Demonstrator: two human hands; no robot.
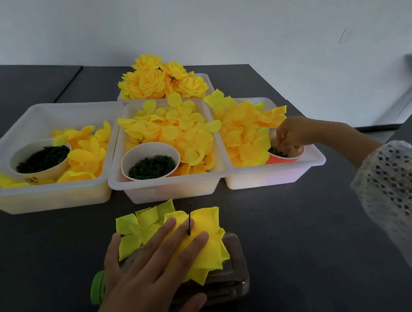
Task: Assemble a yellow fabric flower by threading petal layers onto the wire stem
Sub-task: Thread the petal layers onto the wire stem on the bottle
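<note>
The left hand (156,260) is pressing flat, fingers straight, on the petal layers (200,243) threaded on the wire stem (189,219), near-centre. The right hand (293,136), fingers curled, is reaching into the far-right cup (287,157); whether it holds anything is unclear. Three bins (168,187) are lining the tabletop (301,234) beyond.

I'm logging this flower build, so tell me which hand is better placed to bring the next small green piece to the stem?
Right. The right hand is already in the orange cup of green pieces, fingers curled. The left hand lies flat on the petals around the stem.
</note>
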